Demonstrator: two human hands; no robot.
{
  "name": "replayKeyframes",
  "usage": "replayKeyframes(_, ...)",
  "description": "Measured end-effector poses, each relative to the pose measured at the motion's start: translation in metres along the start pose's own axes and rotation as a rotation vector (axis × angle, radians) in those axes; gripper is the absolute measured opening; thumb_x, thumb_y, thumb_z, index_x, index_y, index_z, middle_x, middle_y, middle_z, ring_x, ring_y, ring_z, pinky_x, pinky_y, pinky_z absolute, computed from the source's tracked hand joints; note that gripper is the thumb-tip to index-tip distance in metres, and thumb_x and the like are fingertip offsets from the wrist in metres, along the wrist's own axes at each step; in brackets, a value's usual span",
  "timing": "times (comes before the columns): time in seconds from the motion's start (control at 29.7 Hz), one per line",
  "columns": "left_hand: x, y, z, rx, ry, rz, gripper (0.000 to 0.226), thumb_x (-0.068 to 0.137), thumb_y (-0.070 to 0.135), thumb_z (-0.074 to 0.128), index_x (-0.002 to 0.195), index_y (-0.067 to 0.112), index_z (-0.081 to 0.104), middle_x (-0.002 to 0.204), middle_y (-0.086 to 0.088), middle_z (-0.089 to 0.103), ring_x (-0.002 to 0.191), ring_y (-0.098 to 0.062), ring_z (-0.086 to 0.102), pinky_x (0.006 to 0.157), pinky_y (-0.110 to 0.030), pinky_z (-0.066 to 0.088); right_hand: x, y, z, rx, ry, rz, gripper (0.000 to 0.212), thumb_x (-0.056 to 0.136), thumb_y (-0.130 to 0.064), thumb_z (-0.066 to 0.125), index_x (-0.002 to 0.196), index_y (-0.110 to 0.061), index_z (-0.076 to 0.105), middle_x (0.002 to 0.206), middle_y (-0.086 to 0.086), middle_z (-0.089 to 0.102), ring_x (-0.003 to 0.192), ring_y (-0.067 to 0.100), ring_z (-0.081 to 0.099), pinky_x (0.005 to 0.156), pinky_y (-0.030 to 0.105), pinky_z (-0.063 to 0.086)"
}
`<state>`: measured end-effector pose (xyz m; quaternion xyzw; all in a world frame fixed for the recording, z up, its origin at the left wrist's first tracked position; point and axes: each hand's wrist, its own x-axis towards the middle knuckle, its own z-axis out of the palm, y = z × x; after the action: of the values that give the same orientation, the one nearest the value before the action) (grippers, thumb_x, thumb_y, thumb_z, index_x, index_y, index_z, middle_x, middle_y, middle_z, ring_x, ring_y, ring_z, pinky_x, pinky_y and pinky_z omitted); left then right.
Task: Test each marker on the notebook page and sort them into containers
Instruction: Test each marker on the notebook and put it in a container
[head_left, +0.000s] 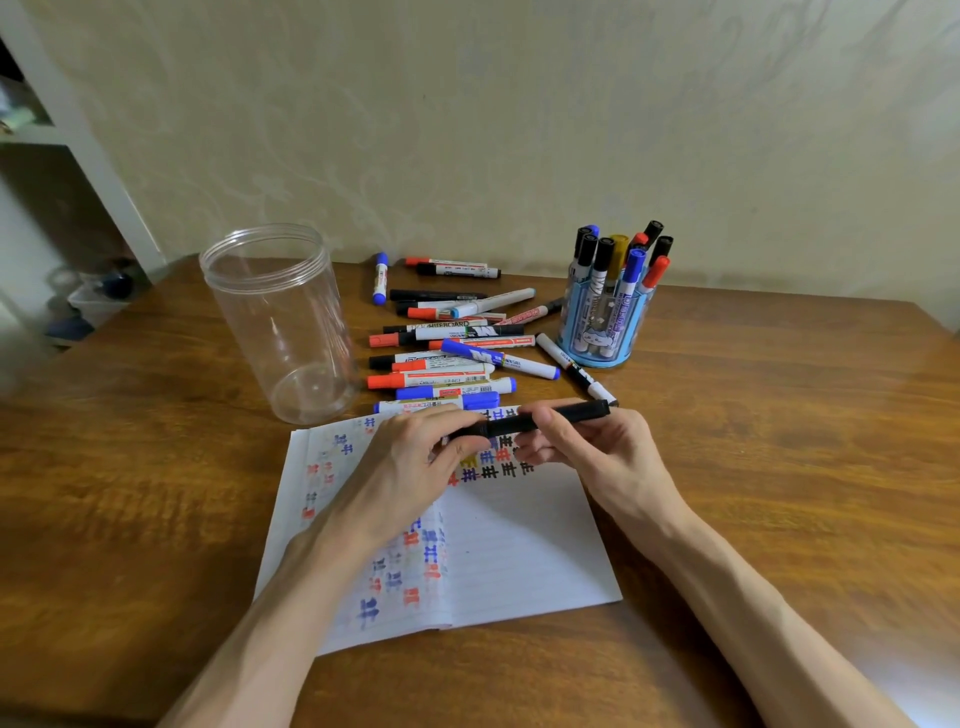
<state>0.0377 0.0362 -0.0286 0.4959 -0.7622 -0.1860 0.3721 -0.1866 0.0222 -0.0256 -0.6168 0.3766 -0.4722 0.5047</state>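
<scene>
While both hands hold a single black marker (550, 417) level just above the far edge of the notebook page (519, 545), the step in hand appears to be the handling of its cap: either pulling it off for a test stroke or pressing it back on. The view does not settle which.

Left hand (410, 462): grip closed, fingers curled round the marker's left end, where a seam in the barrel suggests the cap.

Right hand (582, 447): grip closed round the middle of the barrel, thumb uppermost, with the marker's right end projecting past the fingers. The tip is not visible.

The notebook page lies open on the tabletop (779, 441) nearest the person. It bears rows of test marks (496, 470) in blue, red, black and yellow, partly hidden under the hands.

Loose markers (447, 358): a pile lying flat between the page and the wall, apparently awaiting test.

Clear jar (280, 322): upright to the left of the pile, nothing visible inside.

Blue holder (597, 338): upright to the right of the pile, filled with standing markers, caps up.

Next move, as a judgement: if the cap is coming off, the right hand must turn the tip down to a bare patch of page beside the existing marks. If it is going on, the marker must be carried to one of the two containers, according to how its stroke showed.
</scene>
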Motion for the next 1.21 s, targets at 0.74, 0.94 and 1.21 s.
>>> replayKeyframes(0.74, -0.030, 0.009, -0.051, -0.319, 0.160, -0.183, 0.021, 0.085, 0.027, 0.076, 0.104, 0.017, 0.073, 0.101, 0.012, 0.075, 0.100, -0.011, 0.071, 0.076, -0.021, 0.058, 0.010, -0.016, 0.011, -0.201, -0.229, -0.056, 0.014, 0.086, -0.009, 0.084, 0.098, -0.012, 0.079, 0.101, 0.001, 0.080, 0.099, 0.019, 0.076, 0.089, 0.036, 0.062)
replayKeyframes(0.94, -0.088, 0.017, -0.108, -0.336, 0.341, -0.205, 0.016, 0.088, 0.022, 0.073, 0.101, 0.013, 0.073, 0.096, 0.005, 0.074, 0.102, -0.018, 0.070, 0.082, -0.019, 0.055, 0.017, -0.029, 0.075, -0.529, -0.454, -0.185, 0.022, 0.094, -0.020, 0.079, 0.114, -0.030, 0.077, 0.118, -0.020, 0.074, 0.114, -0.003, 0.065, 0.099, 0.021, 0.053)
replayKeyframes(1.21, -0.205, 0.027, -0.186, -0.169, 0.505, -0.300, 0.014, 0.091, 0.019, 0.072, 0.104, 0.015, 0.073, 0.100, 0.003, 0.074, 0.103, -0.019, 0.071, 0.085, -0.019, 0.053, 0.015, -0.034, 0.188, -0.485, -0.602, -0.423, 0.020, 0.095, -0.024, 0.074, 0.113, -0.033, 0.076, 0.118, -0.015, 0.071, 0.115, 0.004, 0.064, 0.100, 0.029, 0.053)
